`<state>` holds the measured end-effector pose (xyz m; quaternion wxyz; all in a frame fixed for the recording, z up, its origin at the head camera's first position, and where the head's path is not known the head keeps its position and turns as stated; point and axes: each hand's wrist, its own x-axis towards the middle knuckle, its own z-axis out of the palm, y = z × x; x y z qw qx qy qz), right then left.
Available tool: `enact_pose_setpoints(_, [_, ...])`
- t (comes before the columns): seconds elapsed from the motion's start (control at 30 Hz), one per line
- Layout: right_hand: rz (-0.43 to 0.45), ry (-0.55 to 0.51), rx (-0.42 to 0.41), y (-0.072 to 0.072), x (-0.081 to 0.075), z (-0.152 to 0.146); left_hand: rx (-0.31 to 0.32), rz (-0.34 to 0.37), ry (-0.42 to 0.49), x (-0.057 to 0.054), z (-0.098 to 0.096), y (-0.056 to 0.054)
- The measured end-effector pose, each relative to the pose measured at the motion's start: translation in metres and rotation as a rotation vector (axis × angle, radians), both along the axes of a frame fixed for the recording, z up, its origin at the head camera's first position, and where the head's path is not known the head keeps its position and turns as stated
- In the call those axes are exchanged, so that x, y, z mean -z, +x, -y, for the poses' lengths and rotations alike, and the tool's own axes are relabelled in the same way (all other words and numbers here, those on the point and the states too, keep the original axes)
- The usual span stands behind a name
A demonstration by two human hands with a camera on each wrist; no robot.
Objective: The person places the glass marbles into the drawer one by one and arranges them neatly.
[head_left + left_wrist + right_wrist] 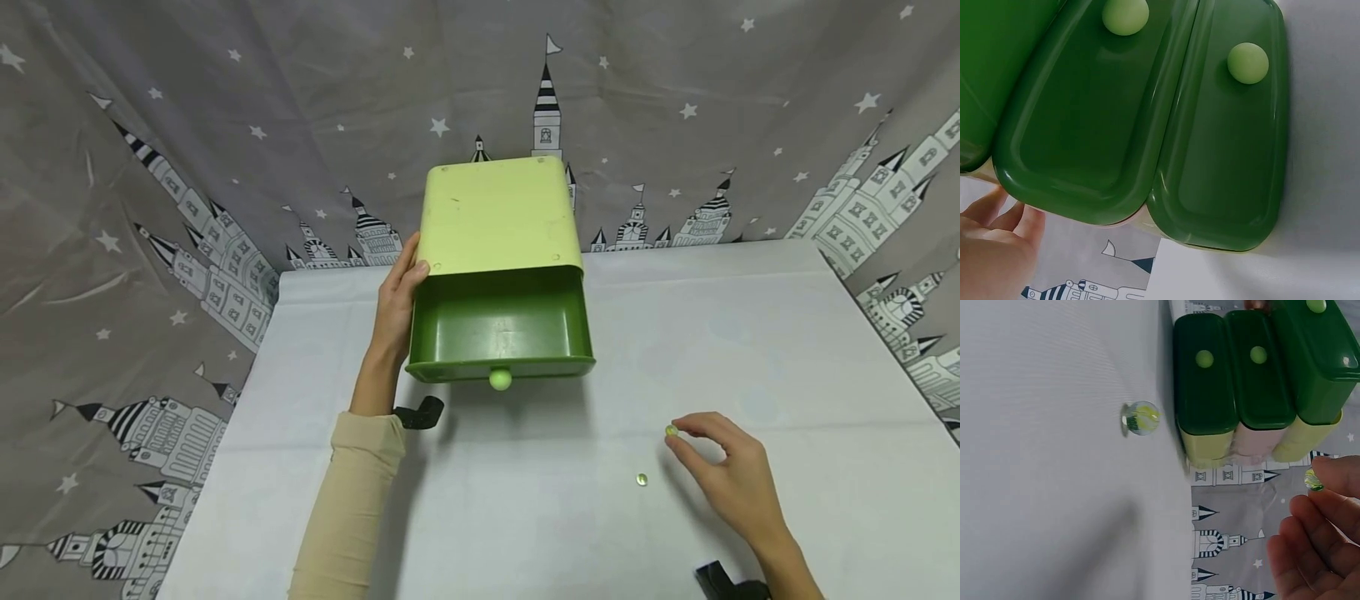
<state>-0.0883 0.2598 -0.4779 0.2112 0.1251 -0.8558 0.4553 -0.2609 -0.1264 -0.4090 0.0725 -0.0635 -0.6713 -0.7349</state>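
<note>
A small drawer cabinet (pixel 501 217) with a pale yellow top stands on the white table. Its green top drawer (pixel 502 321) is pulled out, and no contents show inside. My left hand (pixel 397 304) rests against the cabinet's left side, fingers fairly straight along it. My right hand (pixel 731 475) is held to the right of the cabinet and pinches a glass marble (pixel 1314 479) with yellow-green swirls between thumb and forefinger. A second marble (pixel 642 480) lies on the table just left of that hand; in the right wrist view this marble (pixel 1143 418) looks clear with yellow and green inside.
Below the pulled-out drawer, the middle drawer (pixel 1085 125) and bottom drawer (pixel 1229 144) are closed, each with a round pale green knob. Behind the table hangs a grey curtain (pixel 337 100) printed with castles and stars. White cloth (pixel 525 508) covers the table.
</note>
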Motion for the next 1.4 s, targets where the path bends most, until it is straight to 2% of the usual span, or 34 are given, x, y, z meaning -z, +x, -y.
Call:
enact_pose_setpoints(0.57, [-0.107, -0.014, -0.064, -0.03, -0.039, 0.005, -0.009, -0.002, -0.007, 0.0, 0.0, 0.0])
enact_pose_setpoints(0.9, [-0.136, -0.034, -0.102, -0.051, -0.065, 0.016, -0.008, 0.006, -0.004, 0.001, 0.0, 0.0])
enact_pose_setpoints(1.1, [-0.154, -0.07, -0.109, -0.059, -0.073, 0.025, 0.0, -0.001, -0.006, 0.001, 0.0, -0.002])
enact_pose_setpoints(1.4, [-0.147, -0.096, -0.131, -0.065, -0.077, 0.035, -0.014, 0.016, -0.013, 0.0, 0.0, 0.001])
